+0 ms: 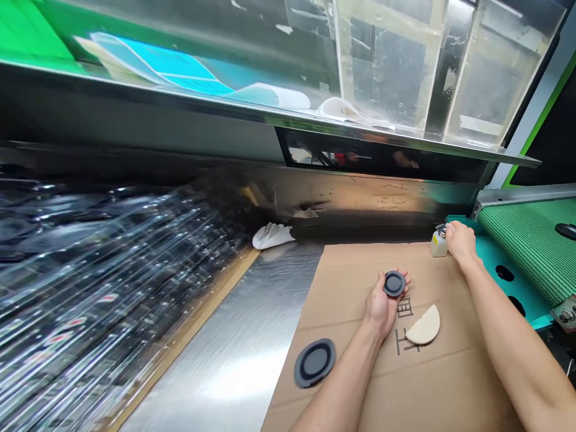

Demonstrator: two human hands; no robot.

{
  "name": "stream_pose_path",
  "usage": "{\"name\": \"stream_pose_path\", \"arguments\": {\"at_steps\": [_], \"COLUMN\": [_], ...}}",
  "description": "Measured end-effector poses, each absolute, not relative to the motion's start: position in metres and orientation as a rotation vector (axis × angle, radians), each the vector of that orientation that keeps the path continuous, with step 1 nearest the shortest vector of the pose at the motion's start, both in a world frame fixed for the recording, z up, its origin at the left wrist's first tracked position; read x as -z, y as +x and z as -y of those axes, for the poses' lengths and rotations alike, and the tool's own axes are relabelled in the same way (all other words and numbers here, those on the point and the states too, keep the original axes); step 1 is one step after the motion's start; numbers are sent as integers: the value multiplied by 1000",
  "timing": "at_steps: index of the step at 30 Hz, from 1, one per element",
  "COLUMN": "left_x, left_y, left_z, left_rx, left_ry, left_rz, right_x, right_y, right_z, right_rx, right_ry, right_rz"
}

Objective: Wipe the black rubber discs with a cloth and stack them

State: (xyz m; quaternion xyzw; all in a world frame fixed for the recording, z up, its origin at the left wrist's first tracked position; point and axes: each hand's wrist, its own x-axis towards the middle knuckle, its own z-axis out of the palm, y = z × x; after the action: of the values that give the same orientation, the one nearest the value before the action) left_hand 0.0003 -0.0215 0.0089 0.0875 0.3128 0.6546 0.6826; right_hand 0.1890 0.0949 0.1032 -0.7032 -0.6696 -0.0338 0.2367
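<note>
My left hand (381, 305) holds a small round dark grey part (395, 284), palm up, above the cardboard sheet (346, 282). At the back right of the cardboard, my right hand (459, 240) is at the top of a small white bottle (438, 245) with a yellow label; its fingers are bent and close together there. A cream half-round pad (423, 326) lies on the cardboard between my forearms. To the left of my left forearm rests a larger dark grey ring-shaped part (315, 362).
Clear plastic trays (103, 282) fill the left side. A crumpled white glove (272, 236) lies near the metal back wall. At right are a teal tray (492, 249) with holes and a green conveyor belt (531, 240). A shelf edge (405, 141) runs above.
</note>
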Motion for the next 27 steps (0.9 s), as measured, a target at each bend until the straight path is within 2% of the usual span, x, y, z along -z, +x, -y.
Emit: {"name": "stream_pose_path", "arguments": {"at_steps": [4, 10, 20, 24, 27], "left_x": [-9, -10, -12, -10, -9], "left_y": [0, -1, -5, -8, -10], "left_z": [22, 20, 20, 19, 18], "left_rx": [-1455, -1453, -1455, -1463, -1473], "left_ry": [172, 162, 123, 99, 64], "left_rz": [-706, -678, -637, -573, -515], "right_x": [-124, -134, -137, -126, -92], "right_y": [205, 215, 214, 186, 146], "right_z": [-121, -131, -126, -91, -46], "right_rx": [-18, 30, -70, -99, -375], "right_ry": [-2033, -1987, -2000, -1726, -1382], "right_rz": [2061, 2228, 2161, 2022, 2110]}}
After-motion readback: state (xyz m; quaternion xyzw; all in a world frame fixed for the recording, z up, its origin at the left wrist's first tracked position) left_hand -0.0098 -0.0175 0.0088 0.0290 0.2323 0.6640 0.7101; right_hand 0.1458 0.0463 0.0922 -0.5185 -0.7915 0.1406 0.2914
